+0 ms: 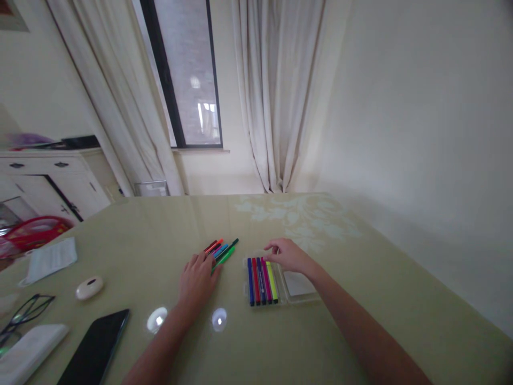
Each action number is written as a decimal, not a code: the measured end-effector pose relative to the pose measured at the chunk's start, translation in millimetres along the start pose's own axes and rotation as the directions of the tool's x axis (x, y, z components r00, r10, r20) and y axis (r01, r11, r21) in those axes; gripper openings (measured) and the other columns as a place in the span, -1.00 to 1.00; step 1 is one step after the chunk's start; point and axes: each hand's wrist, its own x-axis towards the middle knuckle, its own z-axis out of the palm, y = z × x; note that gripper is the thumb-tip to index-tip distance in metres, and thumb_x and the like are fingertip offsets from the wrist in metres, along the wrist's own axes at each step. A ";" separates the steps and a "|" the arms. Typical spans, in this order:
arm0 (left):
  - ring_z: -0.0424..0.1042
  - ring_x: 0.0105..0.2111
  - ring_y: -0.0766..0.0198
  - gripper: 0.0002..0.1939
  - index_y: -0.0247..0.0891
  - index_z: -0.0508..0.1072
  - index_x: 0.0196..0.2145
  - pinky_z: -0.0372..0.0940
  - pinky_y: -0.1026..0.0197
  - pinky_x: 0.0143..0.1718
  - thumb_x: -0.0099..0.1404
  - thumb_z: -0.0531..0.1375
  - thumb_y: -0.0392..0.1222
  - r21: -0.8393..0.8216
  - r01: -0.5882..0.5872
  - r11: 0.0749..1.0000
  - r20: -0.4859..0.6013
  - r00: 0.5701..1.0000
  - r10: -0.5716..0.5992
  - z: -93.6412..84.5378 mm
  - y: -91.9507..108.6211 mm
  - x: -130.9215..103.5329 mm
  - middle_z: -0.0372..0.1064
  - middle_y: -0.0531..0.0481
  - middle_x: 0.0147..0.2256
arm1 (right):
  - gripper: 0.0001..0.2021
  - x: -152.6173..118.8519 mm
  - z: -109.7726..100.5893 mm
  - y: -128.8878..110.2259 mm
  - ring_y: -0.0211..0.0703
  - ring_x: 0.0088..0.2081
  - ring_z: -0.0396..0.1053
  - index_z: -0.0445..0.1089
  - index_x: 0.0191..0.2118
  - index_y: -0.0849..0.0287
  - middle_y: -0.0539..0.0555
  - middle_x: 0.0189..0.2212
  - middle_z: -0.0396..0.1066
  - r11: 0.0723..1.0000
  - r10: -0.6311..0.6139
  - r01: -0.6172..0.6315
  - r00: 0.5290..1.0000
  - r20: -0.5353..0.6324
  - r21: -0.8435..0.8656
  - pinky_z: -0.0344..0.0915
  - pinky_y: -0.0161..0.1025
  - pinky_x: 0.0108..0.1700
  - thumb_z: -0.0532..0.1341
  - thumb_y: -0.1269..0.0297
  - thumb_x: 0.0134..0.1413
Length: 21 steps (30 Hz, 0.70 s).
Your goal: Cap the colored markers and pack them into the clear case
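Observation:
Several coloured markers lie in a loose pile (221, 251) left of the centre of the table. My left hand (199, 280) rests on the near end of that pile, its fingers bent over the markers. To the right, an open clear plastic case (283, 291) holds a row of several upright-lying markers (262, 282), blue, red, dark blue, magenta and yellow. Over the case's upper edge is my right hand (287, 255), thumb and forefinger curved close to the tops of the magenta and yellow markers. No marker shows between those fingers.
On the pale green table (256, 347), a black phone (95, 347), a white box (32, 350), glasses (34, 307), a round white object (88, 288) and a face mask (52, 259) lie at the left. A wall (420, 133) borders the right side.

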 end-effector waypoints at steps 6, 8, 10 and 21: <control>0.47 -0.23 0.04 -0.72 -0.15 0.45 -0.34 0.28 0.07 -0.17 0.42 0.08 0.03 -0.397 0.036 0.917 0.026 0.999 -0.029 -2.3 25.2 -3.7 0.51 -0.07 -0.32 | -0.69 0.8 7.1 -5.4 -0.08 -0.27 0.50 0.58 -0.05 0.22 0.15 -0.26 0.60 0.978 -0.084 0.096 0.994 -0.076 0.187 0.34 -0.20 -0.20 0.32 0.16 0.15; 0.45 -0.35 0.12 -0.65 -0.17 0.45 -0.31 0.26 0.16 -0.30 0.45 0.05 0.11 -0.602 0.055 0.797 0.059 0.998 -0.024 -6.0 43.3 -7.5 0.50 -0.03 -0.37 | -0.67 2.0 11.7 -10.5 -0.09 -0.25 0.52 0.56 -0.05 0.22 0.15 -0.24 0.60 0.912 -0.104 0.135 0.990 -0.100 0.387 0.38 -0.18 -0.17 0.31 0.14 0.15; 0.40 -0.42 0.19 -0.61 -0.19 0.45 -0.30 0.22 0.21 -0.37 0.45 0.05 0.15 -0.727 0.054 0.685 0.082 0.997 0.008 -8.5 61.1 -13.2 0.48 0.01 -0.42 | -0.69 2.8 15.1 -16.3 -0.08 -0.25 0.53 0.56 -0.12 0.22 0.12 -0.27 0.60 0.792 -0.126 0.158 0.987 -0.097 0.590 0.42 -0.17 -0.15 0.32 0.10 0.13; 0.36 -0.41 0.25 -0.62 -0.22 0.43 -0.32 0.24 0.24 -0.37 0.48 0.07 0.12 -0.883 0.106 0.456 0.123 0.992 0.006 -4.1 89.6 -26.6 0.41 0.05 -0.43 | -0.56 -10.5 5.1 -32.5 -0.05 -0.14 0.54 0.54 -0.09 0.20 0.10 -0.22 0.60 0.606 -0.180 0.028 0.978 0.103 0.795 0.41 -0.07 0.03 0.46 0.04 -0.04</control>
